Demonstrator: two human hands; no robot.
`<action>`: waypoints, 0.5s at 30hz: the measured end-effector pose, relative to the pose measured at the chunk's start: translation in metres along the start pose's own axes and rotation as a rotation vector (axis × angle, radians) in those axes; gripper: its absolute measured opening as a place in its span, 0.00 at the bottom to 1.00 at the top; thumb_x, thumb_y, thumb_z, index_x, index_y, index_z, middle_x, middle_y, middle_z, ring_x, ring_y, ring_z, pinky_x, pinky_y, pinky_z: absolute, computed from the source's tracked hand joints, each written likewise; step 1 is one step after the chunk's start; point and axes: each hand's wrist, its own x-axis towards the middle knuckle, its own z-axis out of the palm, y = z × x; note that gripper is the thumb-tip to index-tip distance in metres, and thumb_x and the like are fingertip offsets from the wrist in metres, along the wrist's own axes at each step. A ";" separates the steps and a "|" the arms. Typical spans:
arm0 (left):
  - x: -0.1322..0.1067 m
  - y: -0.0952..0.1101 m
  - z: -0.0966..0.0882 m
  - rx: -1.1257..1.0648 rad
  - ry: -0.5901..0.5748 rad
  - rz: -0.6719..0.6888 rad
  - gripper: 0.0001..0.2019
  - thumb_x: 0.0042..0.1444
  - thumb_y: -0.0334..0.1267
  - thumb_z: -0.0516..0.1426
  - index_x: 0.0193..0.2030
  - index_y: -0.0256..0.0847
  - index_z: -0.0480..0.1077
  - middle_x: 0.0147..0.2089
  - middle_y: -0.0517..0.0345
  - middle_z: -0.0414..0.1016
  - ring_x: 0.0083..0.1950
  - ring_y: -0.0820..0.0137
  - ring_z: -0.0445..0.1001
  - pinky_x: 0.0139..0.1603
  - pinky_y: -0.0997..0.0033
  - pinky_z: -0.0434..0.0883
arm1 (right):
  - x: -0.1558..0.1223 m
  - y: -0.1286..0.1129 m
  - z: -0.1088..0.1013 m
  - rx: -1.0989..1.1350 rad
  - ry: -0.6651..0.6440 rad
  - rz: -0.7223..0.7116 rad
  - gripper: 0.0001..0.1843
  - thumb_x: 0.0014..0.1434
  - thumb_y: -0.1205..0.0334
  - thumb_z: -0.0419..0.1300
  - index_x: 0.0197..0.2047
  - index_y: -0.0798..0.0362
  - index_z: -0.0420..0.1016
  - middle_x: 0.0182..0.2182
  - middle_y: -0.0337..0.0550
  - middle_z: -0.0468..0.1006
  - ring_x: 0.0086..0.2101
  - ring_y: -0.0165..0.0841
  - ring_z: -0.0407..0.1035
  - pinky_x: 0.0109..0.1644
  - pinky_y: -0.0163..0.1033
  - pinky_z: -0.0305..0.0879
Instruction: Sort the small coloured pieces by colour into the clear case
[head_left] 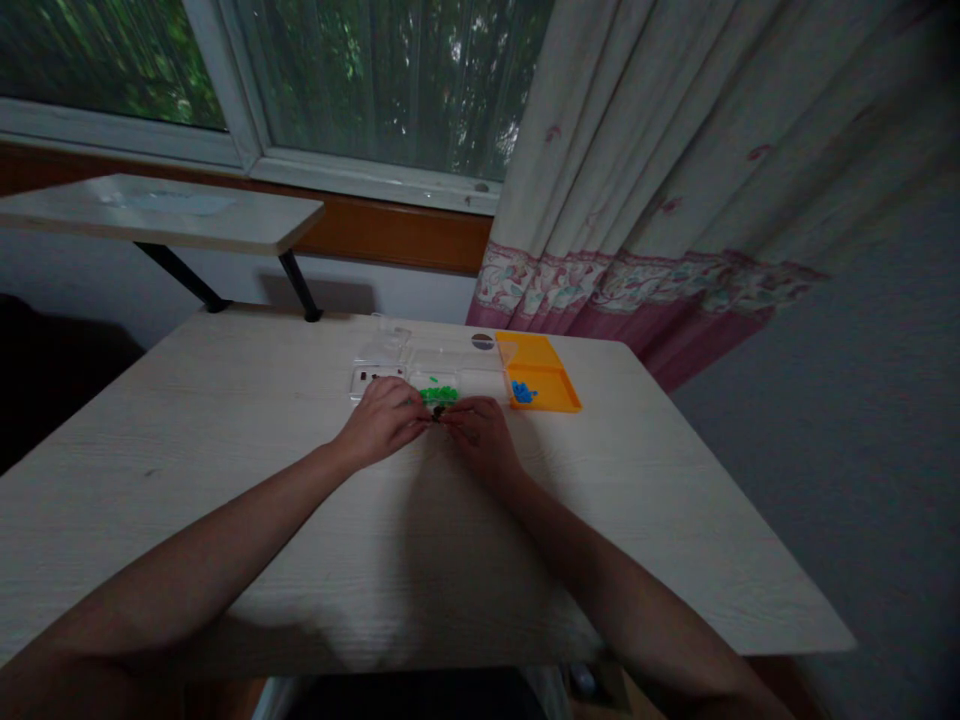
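My left hand (386,420) and my right hand (481,436) rest on the pale wooden table (225,480), fingertips meeting in a pinch over a tiny dark piece (437,411). Just beyond them lies a clear plastic compartment box (420,372) holding green beads (438,392) in its middle cell and a few dark bits (371,377) in its left cell. To the right of it sits an orange tray (540,370) with blue beads (523,392). What exactly the fingers hold is too small to name.
A small round dark item (483,342) lies behind the clear box. A narrow shelf on black brackets (165,212) juts out at the back left under the window. A patterned curtain (675,180) hangs at the right, beside the table's far corner.
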 end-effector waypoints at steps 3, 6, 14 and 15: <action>-0.002 -0.014 -0.005 0.074 0.206 -0.225 0.06 0.59 0.42 0.58 0.37 0.45 0.77 0.43 0.54 0.74 0.51 0.59 0.66 0.57 0.53 0.60 | -0.001 0.000 -0.001 -0.088 -0.003 0.091 0.10 0.59 0.66 0.61 0.43 0.48 0.81 0.42 0.45 0.78 0.46 0.37 0.68 0.55 0.47 0.64; -0.005 -0.038 -0.005 0.077 0.372 -0.459 0.06 0.57 0.40 0.58 0.34 0.43 0.75 0.42 0.53 0.72 0.51 0.58 0.66 0.58 0.52 0.60 | -0.002 -0.002 -0.002 -0.167 -0.034 0.143 0.13 0.58 0.67 0.61 0.46 0.49 0.80 0.44 0.47 0.77 0.49 0.40 0.66 0.58 0.49 0.62; -0.011 -0.056 0.001 0.061 0.418 -0.578 0.11 0.59 0.44 0.56 0.31 0.43 0.76 0.43 0.54 0.72 0.53 0.59 0.65 0.60 0.53 0.58 | -0.004 -0.008 -0.001 -0.220 -0.077 0.109 0.12 0.59 0.64 0.62 0.46 0.46 0.80 0.48 0.47 0.74 0.53 0.40 0.63 0.60 0.49 0.59; -0.011 -0.054 0.001 0.069 0.409 -0.567 0.11 0.60 0.45 0.56 0.31 0.43 0.76 0.44 0.54 0.72 0.53 0.59 0.64 0.60 0.53 0.58 | -0.004 -0.008 -0.001 -0.215 -0.077 0.108 0.12 0.59 0.64 0.62 0.46 0.46 0.80 0.47 0.47 0.74 0.52 0.40 0.63 0.60 0.50 0.59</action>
